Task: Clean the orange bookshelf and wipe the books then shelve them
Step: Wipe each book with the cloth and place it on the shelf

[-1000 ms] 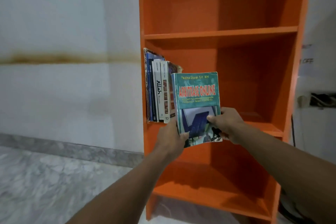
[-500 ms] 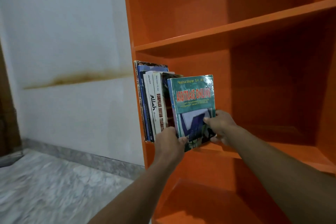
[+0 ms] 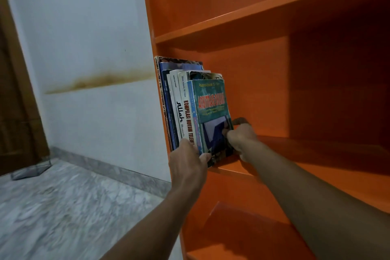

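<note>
The orange bookshelf [image 3: 274,53] fills the right of the view. On its middle shelf, against the left wall, stands a row of several books [image 3: 175,103]. A green book titled "Arbitrase Online" [image 3: 212,107] stands upright at the row's right end, its bottom on the shelf board. My right hand [image 3: 240,136] grips its lower right edge, thumb on the cover. My left hand [image 3: 187,162] holds the lower spine corner of the green book and touches the bottoms of the neighbouring books.
The white wall [image 3: 84,48] with a brown stain lies left of the shelf, above a grey marbled floor [image 3: 63,207]. A brown door [image 3: 14,101] is at the far left. Shelf boards above and below, and the space right of the books, hold nothing.
The green book has gone from held out in front of the shelf to standing on the board against the other books. Both hands went in with it; the view came closer.
</note>
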